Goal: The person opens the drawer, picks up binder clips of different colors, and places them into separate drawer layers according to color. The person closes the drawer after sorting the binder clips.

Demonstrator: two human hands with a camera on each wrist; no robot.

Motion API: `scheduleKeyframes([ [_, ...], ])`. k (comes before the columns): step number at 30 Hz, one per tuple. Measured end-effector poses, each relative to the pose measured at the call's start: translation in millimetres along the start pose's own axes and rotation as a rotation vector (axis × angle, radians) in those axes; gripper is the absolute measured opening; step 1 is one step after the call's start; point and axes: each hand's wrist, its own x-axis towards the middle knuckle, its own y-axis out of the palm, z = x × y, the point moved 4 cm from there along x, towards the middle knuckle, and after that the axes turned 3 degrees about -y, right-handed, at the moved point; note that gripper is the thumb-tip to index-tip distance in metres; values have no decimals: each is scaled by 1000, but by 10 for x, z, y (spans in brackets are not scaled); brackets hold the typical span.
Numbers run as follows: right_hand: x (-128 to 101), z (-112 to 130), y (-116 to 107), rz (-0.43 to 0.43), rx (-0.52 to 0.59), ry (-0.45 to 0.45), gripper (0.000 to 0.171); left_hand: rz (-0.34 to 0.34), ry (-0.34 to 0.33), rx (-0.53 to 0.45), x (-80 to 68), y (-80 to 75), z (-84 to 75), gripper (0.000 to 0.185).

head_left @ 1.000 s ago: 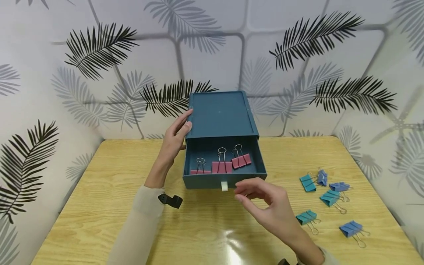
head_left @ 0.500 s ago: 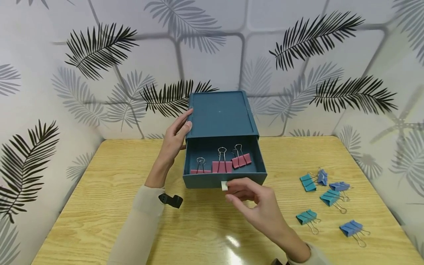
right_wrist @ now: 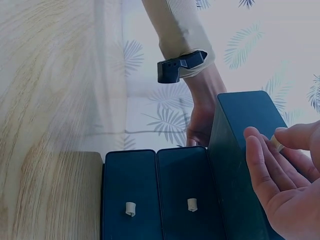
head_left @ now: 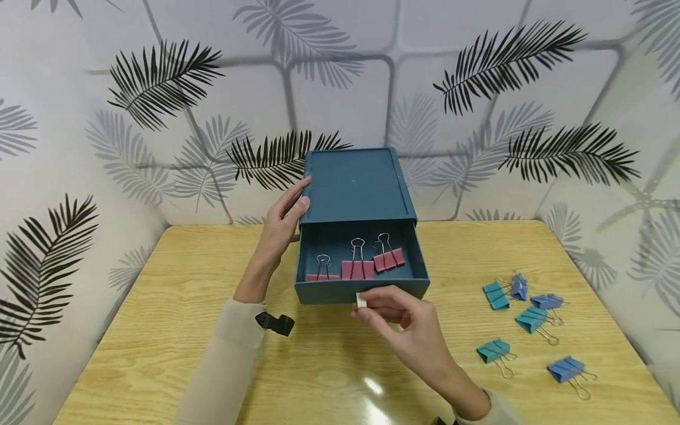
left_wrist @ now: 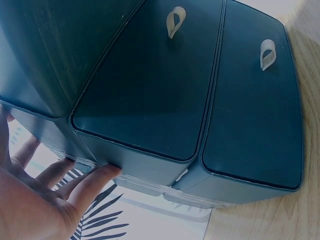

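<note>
Blue drawer cabinet point(head_left: 357, 186) at table point(head_left: 175, 354) centre, top drawer point(head_left: 361, 289) pulled out, three pink binder clips point(head_left: 357, 268) inside. Right hand point(head_left: 409, 330) pinches the white pull tab point(head_left: 361, 300) at drawer front. Left hand point(head_left: 278, 227), fingers straight, braces the cabinet's 9 o'clock side. Blue and teal clips point(head_left: 531, 319) lie at 3 o'clock.

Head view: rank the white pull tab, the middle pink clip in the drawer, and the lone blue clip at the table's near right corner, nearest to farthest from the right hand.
From the right hand:
1. White pull tab, on the open drawer's front, at the fingertips.
2. Middle pink clip, inside the drawer, behind the tab.
3. Lone blue clip, far right, near the table's front edge.
</note>
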Motion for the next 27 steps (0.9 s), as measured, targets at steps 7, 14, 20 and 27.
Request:
scheduleKeyframes([
  [7, 21, 0, 2, -5, 1, 2, 21, -6, 6, -1, 5, -11, 7, 48],
  [14, 63, -26, -20, -10, 5, 18, 18, 5, 1, -14, -6, 1, 9, 49],
  [20, 102, -68, -33, -8, 6, 18, 18, 7, -10, -19, -15, 16, -10, 51],
  [27, 173, -117, -56, -7, 2, -1, 19, 8, -24, -10, -32, 29, -72, 52],
])
